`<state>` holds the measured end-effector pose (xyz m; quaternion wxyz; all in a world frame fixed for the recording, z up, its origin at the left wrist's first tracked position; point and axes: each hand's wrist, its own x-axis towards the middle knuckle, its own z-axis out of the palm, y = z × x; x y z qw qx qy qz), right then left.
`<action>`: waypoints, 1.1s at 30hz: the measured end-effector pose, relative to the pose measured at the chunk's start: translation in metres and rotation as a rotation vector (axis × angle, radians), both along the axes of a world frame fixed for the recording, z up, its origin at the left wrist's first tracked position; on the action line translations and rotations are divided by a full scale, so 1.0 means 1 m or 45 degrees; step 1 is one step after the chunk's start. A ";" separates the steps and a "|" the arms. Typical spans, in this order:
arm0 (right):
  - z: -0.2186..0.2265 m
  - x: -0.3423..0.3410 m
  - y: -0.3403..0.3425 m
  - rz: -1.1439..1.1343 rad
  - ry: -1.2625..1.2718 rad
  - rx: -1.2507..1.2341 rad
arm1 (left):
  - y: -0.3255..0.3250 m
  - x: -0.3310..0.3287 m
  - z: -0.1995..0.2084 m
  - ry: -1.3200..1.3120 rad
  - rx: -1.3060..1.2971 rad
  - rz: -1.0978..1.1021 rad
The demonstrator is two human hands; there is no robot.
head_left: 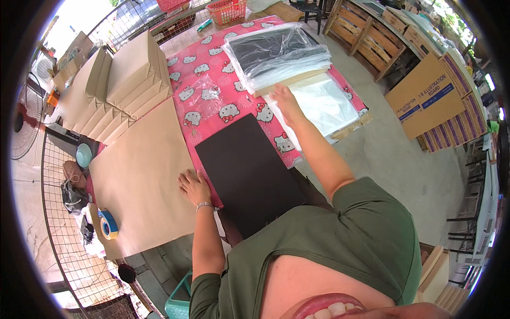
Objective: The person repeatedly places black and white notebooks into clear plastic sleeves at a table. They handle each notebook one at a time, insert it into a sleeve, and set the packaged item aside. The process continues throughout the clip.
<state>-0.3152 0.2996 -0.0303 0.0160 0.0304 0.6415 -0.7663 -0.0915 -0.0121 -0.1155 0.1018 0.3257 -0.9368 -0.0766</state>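
The black sheet [249,170] lies flat on the table just to the right of the left fingers and on the near-left side of the right fingers; its long axis slants from far left to near right, with the near end pointing at the person's body and reaching the green shirt [319,228]. The left hand [195,187] rests palm down, its fingers spread apart over the right edge of the brown paper [143,181], its thumb near the black sheet but apart from it. The brown paper spreads out left of these fingers, and on its near-left edge sits a blue and yellow tape roll [108,219]. The right hand [287,105] reaches farther out, fingers bent and close together at the left side of a white plastic stack [329,103]; whether they clamp anything I cannot tell. Just beyond those fingers lies a clear-wrapped pack [276,50] with black showing through. Left of them, the pink table cover [212,72] bears printed white cat faces. Beyond the left fingers stand folded brown stacks [133,80]. Well apart, right of the right fingers, a brown carton [422,98] carries dark capital lettering and a blue band with more printing. Farthest off is a red basket [227,11].
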 end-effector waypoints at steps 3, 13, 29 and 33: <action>-0.048 0.047 0.069 0.260 0.277 1.228 | 0.002 -0.003 0.003 0.010 0.024 -0.021; -0.016 0.037 0.105 0.328 0.276 1.238 | -0.004 0.007 -0.002 0.161 0.132 -0.078; -0.097 -0.045 0.199 -0.762 0.465 1.578 | -0.004 0.010 -0.014 -0.019 0.145 -0.231; -0.094 -0.051 0.192 -0.330 -0.392 0.983 | -0.007 0.016 -0.022 0.065 0.042 -0.162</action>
